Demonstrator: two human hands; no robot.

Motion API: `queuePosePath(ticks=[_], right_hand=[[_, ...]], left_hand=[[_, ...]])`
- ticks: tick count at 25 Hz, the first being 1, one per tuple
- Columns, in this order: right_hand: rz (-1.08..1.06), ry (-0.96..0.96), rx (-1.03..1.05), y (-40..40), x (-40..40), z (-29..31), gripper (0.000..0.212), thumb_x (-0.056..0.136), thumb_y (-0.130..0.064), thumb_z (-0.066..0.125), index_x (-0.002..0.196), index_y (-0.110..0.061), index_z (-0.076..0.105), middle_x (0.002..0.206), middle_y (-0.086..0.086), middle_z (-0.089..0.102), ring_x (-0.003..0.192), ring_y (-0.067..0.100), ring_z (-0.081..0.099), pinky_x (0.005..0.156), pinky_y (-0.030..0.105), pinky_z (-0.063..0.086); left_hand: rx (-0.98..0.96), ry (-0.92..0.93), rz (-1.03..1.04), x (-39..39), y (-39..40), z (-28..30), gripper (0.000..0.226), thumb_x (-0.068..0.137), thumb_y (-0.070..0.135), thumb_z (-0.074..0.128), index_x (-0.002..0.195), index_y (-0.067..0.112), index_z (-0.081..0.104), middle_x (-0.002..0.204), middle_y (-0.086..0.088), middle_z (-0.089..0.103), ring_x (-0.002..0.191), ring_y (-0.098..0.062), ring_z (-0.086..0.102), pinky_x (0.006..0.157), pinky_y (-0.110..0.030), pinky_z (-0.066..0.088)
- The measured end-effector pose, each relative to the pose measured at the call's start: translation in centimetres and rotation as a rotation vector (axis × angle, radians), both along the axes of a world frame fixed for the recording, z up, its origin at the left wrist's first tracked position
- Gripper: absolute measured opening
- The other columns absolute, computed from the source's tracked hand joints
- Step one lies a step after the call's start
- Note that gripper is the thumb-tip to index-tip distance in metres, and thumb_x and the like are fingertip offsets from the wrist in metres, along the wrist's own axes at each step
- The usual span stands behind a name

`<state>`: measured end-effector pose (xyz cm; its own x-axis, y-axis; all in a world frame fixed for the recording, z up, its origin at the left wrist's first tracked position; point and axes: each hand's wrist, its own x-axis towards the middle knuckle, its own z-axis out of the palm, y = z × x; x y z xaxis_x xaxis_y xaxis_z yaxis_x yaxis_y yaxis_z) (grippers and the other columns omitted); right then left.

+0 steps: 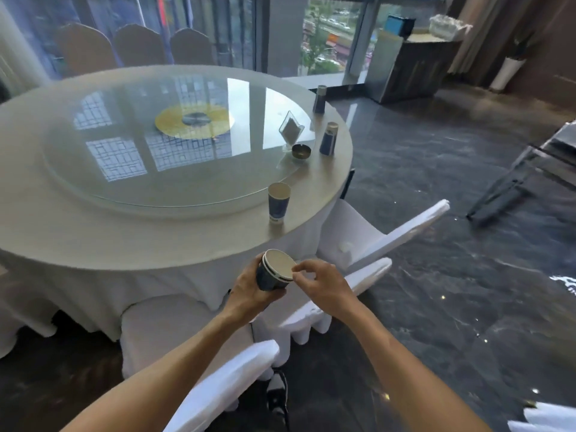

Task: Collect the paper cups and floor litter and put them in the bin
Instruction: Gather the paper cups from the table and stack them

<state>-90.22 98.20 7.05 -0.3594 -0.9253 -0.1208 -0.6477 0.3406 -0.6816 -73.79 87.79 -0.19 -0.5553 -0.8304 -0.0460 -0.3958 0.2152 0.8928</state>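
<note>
Cups: a nested stack (274, 274) sits in the left hand (249, 289), fingers wrapped round its side, rim tilted up, held just off the near edge of the worktop (156, 238). At least two rims show, so prob. two or more cups. Right hand (321, 283) is at the stack's rim w/ thumb and forefinger pinched together on or just beside the lip; can't tell if it grips the rim or only touches.

Three cups left on the worktop, right side: near one (278, 202) close to the edge, mid one (328, 138) beside a small bowl (300, 151) and a card stand (290, 129), far one (319, 99) at the back edge.

Step, as I read it: seating collected cups into one stack, approx. partway thru the round. Next move prob. calls for freeing the right hand, reaching fwd-right to the near cup, dropping it into the stack. No bin or floor litter in view.
</note>
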Motion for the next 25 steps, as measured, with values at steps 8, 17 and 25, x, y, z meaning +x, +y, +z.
queuePosePath(ticks=[8,17,25], right_hand=[[0.07,0.155,0.238,-9.8,-11.8,-5.0,0.061,0.095,-0.046,0.061,0.151,-0.027,0.048,0.162,0.005,0.039,0.149,0.025,0.034,0.12,0.043,0.033],[0.202,0.18,0.456,-16.2,-16.9,-11.1,0.074,0.095,-0.046,0.058,0.161,-0.033,0.026,0.17,0.008,0.018,0.156,0.033,0.015,0.123,0.051,0.025],[0.451,0.32,0.567,-18.5,-22.9,-15.1,0.087,0.092,-0.042,0.065,0.162,-0.036,0.015,0.173,0.005,0.004,0.158,0.038,-0.001,0.126,0.054,0.014]], left_hand=[[0.159,0.023,0.138,-8.9,-8.7,-4.4,0.083,0.071,0.024,0.093,0.141,0.025,0.048,0.124,0.003,0.066,0.111,-0.018,0.06,0.079,-0.022,0.042],[0.26,-0.049,0.313,-10.4,-10.4,-7.4,0.09,0.059,0.046,0.092,0.139,0.045,0.049,0.129,0.005,0.065,0.118,-0.016,0.063,0.094,-0.037,0.054],[0.278,-0.119,0.473,-15.3,-8.8,-9.0,0.088,0.064,0.028,0.097,0.14,0.033,0.053,0.126,0.0,0.06,0.112,-0.015,0.059,0.087,-0.025,0.043]])
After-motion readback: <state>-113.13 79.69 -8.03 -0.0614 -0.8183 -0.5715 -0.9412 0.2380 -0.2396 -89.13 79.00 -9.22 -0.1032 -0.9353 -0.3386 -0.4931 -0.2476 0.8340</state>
